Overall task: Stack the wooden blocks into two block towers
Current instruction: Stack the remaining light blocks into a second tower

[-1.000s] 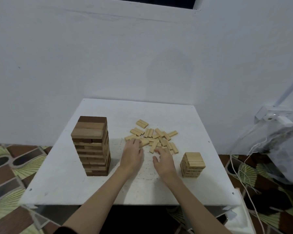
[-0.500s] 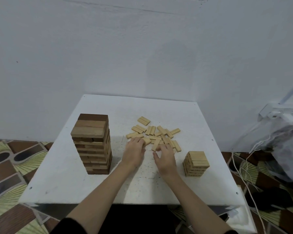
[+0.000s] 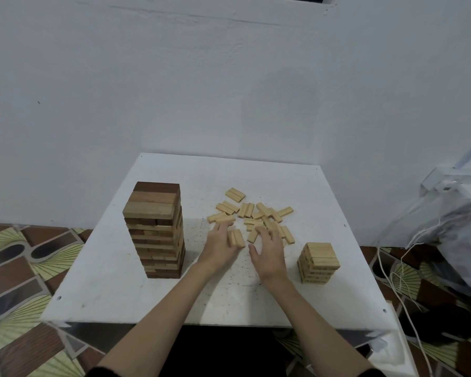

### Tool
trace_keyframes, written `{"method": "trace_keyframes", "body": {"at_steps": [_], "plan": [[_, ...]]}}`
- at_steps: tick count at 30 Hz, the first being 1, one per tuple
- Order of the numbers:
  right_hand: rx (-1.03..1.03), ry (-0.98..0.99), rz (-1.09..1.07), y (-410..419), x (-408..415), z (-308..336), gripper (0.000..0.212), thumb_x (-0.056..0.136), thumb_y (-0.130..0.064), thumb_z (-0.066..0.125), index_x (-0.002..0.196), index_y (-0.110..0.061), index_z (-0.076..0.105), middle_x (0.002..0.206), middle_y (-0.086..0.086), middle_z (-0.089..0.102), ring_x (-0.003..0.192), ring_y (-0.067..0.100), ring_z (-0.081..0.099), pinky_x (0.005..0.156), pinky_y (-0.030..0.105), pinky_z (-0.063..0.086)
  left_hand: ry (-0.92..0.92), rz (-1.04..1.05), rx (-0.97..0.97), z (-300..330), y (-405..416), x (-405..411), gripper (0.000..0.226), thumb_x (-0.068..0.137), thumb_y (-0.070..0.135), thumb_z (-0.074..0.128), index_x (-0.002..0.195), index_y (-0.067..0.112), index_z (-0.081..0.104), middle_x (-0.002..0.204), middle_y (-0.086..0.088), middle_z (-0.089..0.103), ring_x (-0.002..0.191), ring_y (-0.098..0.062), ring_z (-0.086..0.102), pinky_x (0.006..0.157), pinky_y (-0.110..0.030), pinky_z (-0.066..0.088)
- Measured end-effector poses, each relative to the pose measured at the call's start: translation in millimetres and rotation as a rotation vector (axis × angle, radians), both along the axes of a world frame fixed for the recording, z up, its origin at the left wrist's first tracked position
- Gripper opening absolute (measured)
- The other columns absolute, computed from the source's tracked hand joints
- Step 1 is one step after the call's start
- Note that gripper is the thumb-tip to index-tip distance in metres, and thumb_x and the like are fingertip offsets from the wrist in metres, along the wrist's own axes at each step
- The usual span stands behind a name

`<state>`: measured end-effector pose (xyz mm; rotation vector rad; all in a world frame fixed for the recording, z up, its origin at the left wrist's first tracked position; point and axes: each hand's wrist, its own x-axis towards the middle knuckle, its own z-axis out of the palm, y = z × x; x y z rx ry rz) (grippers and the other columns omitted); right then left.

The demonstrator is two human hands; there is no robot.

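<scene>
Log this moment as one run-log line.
left hand gathers small blocks | right hand on loose pile | short tower unfinished

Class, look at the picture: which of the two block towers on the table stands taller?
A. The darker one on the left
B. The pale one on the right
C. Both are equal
A: the darker tower on the left has far more layers than the short pale tower.

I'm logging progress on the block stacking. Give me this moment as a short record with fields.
tall tower: dark and light blocks, table's left side
short tower: light blocks, right side
loose blocks: scattered pile mid-table
left hand: holds small grouped blocks
right hand: fingers spread over the pile's near edge
surface: white table
</scene>
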<state>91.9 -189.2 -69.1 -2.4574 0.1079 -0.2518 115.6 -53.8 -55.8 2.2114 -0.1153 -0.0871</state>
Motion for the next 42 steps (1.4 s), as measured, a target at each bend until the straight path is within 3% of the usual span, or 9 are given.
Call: {"method": "trace_keyframes", "body": {"at_steps": [4, 10, 14, 16, 19, 22, 29, 36, 42], "plan": [[0.025, 0.143, -0.011, -3, 15, 11, 0.076, 0.087, -0.025, 0.067, 0.148, -0.011, 0.024, 0.139, 0.013, 0.031, 0.131, 0.028, 0.032, 0.105, 0.039, 0.037, 0.159, -0.068, -0.018, -5, 1, 6, 0.09, 0.069, 0.023, 0.083, 0.143, 0.021, 0.031, 0.142, -0.004, 0.036, 0.13, -0.022, 0.035, 0.108, -0.042, 0.035], [-0.057, 0.179, 0.039, -12, 23, 21, 0.053, 0.084, -0.029, 0.069, 0.128, -0.007, 0.048, 0.13, 0.008, 0.039, 0.121, 0.023, 0.043, 0.094, 0.033, 0.042, 0.133, -0.06, -0.054, -5, -1, 8, 0.082, 0.073, 0.014, 0.079, 0.14, 0.02, 0.033, 0.13, 0.0, 0.047, 0.113, -0.011, 0.035, 0.099, -0.024, 0.031], [-0.055, 0.195, 0.078, -17, 14, 20, 0.044, 0.08, -0.035, 0.071, 0.113, -0.009, 0.056, 0.131, 0.008, 0.041, 0.118, 0.023, 0.046, 0.093, 0.033, 0.044, 0.092, -0.063, -0.016, -5, 0, 5, 0.076, 0.074, 0.015, 0.078, 0.137, 0.021, 0.037, 0.127, 0.001, 0.049, 0.113, -0.01, 0.034, 0.095, -0.022, 0.029], [-0.028, 0.233, 0.107, -21, 10, 23, 0.047, 0.081, -0.032, 0.071, 0.119, -0.01, 0.055, 0.132, 0.009, 0.042, 0.117, 0.023, 0.046, 0.089, 0.027, 0.04, 0.08, -0.061, -0.005, -5, 1, 3, 0.072, 0.073, 0.015, 0.079, 0.133, 0.022, 0.039, 0.127, 0.0, 0.049, 0.11, -0.006, 0.034, 0.093, -0.02, 0.028], [-0.001, 0.297, 0.158, -25, 4, 26, 0.052, 0.083, -0.025, 0.071, 0.128, -0.008, 0.051, 0.109, 0.004, 0.045, 0.095, 0.015, 0.043, 0.08, 0.021, 0.033, 0.07, -0.11, 0.0, 0, 3, -2, 0.07, 0.073, 0.011, 0.078, 0.132, 0.017, 0.04, 0.128, -0.001, 0.05, 0.109, -0.008, 0.04, 0.087, -0.019, 0.032], [0.032, 0.354, 0.196, -26, 0, 24, 0.061, 0.082, -0.024, 0.072, 0.135, -0.008, 0.047, 0.099, 0.0, 0.046, 0.091, 0.013, 0.045, 0.079, 0.021, 0.035, 0.071, -0.141, -0.018, 2, 2, -9, 0.076, 0.072, 0.008, 0.078, 0.136, 0.015, 0.038, 0.136, -0.002, 0.045, 0.108, -0.01, 0.043, 0.086, -0.02, 0.036], [0.097, 0.423, 0.219, -26, -5, 28, 0.067, 0.082, -0.019, 0.07, 0.142, -0.012, 0.04, 0.096, 0.0, 0.049, 0.086, 0.012, 0.048, 0.067, 0.017, 0.038, 0.121, -0.103, -0.017, 1, 3, -17, 0.091, 0.068, 0.015, 0.083, 0.142, 0.018, 0.03, 0.142, -0.004, 0.037, 0.13, -0.017, 0.034, 0.101, -0.025, 0.03], [0.123, 0.409, 0.225, -21, -6, 32, 0.068, 0.084, -0.014, 0.068, 0.144, -0.011, 0.038, 0.087, -0.005, 0.048, 0.087, 0.012, 0.048, 0.079, 0.021, 0.04, 0.156, -0.105, -0.029, 4, 2, -16, 0.091, 0.069, 0.011, 0.082, 0.142, 0.018, 0.028, 0.138, -0.003, 0.042, 0.126, -0.013, 0.034, 0.106, -0.027, 0.028], [0.097, 0.424, 0.241, -18, -7, 34, 0.065, 0.083, -0.009, 0.068, 0.142, -0.008, 0.04, 0.089, -0.003, 0.049, 0.087, 0.013, 0.048, 0.079, 0.028, 0.044, 0.132, -0.139, 0.016, 3, 3, -14, 0.082, 0.07, 0.009, 0.08, 0.137, 0.021, 0.034, 0.126, 0.0, 0.051, 0.113, -0.008, 0.033, 0.095, -0.02, 0.026]]}}
